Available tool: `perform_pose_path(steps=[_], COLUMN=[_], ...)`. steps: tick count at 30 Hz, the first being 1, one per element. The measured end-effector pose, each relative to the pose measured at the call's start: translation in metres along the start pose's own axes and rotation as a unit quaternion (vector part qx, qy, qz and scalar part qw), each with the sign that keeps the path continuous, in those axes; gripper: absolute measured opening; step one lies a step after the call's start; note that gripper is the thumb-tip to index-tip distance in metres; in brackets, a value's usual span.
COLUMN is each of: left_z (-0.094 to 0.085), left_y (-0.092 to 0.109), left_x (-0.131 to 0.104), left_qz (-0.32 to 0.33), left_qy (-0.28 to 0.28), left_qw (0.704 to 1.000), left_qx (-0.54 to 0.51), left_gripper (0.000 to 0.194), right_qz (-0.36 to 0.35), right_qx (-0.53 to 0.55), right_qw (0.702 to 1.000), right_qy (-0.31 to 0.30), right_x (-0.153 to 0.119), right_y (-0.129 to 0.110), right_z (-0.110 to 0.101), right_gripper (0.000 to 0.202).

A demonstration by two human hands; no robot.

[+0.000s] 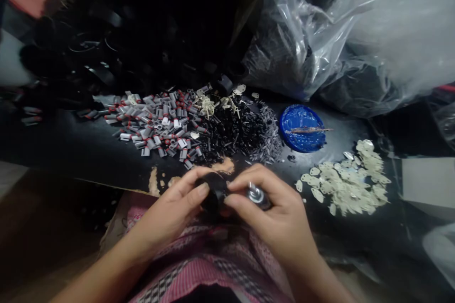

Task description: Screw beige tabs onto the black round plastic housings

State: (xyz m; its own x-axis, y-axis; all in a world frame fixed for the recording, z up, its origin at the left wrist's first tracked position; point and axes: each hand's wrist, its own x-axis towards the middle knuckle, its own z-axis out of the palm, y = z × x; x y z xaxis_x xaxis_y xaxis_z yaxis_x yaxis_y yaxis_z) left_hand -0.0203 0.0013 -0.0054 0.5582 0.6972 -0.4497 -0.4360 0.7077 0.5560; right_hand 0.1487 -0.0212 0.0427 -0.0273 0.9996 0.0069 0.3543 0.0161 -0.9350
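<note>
A dark, smooth surface (81, 144) spreads across the view; its front edge slants at the left and passes under the left forearm. A clear, crumpled plastic bag (302, 42) bulges along the back right. Pink patterned cloth (188, 270) lies below the hands, against the person's body. The widest heap, grey plastic tubes with red ends (159, 123), sits left of centre, a stretch of surface between it and the front edge. At the right spreads a heap of flat, cream-coloured leaf-shaped plates (351, 180), near a pale flat-sided box (426, 184).

The left hand (185, 199) grasps a round black piece (213, 191) at its left side, near the front edge, in the middle. The right hand (270, 199) brings thumb and forefinger to the piece's right side; within its curl it holds a dark object with a silver metal end (256, 195). Whether the fingertips pinch something small, I cannot tell.

Beyond the hands, small black parts and springs (231, 132) adjoin thin grey slivers (270, 137). A round blue lid (302, 143) lies just right of these, a strip of surface separating it from the plates. A thin brown stick (309, 129) rests across it, its tip past the rim.
</note>
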Motion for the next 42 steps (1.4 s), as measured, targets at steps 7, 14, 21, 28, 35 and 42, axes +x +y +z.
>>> perform_pose_path(steps=[7, 14, 21, 28, 35, 42], left_z=[0.006, 0.005, -0.002, 0.0, -0.003, 0.015], left_y=[0.001, 0.002, 0.011, 0.009, 0.013, 0.005], left_x=[0.002, 0.001, -0.007, -0.006, -0.01, -0.028], left_qz=[0.026, 0.029, 0.037, 0.033, 0.091, 0.255], left_qy=[0.016, 0.073, 0.137, 0.123, 0.113, 0.145], left_qw=[1.0, 0.997, 0.989, 0.99, 0.957, 0.917], left_qx=[-0.004, 0.012, 0.043, 0.056, 0.25, 0.27], left_gripper=[0.011, 0.013, 0.015, 0.013, 0.013, 0.02], right_qz=[-0.177, -0.09, -0.021, -0.04, 0.027, 0.197], right_qx=[-0.203, -0.154, -0.149, -0.185, -0.147, 0.15], right_qw=[0.963, 0.984, 0.979, 0.967, 0.972, 0.931], right_qy=[0.021, -0.024, -0.135, -0.172, -0.182, -0.267], right_x=[-0.005, -0.001, 0.003, 0.007, 0.003, -0.005], right_y=[-0.002, -0.003, -0.011, -0.015, -0.018, -0.004], right_z=[0.0, -0.006, -0.015, -0.025, -0.028, -0.033], right_gripper=[0.012, 0.016, 0.03, 0.025, 0.017, 0.018])
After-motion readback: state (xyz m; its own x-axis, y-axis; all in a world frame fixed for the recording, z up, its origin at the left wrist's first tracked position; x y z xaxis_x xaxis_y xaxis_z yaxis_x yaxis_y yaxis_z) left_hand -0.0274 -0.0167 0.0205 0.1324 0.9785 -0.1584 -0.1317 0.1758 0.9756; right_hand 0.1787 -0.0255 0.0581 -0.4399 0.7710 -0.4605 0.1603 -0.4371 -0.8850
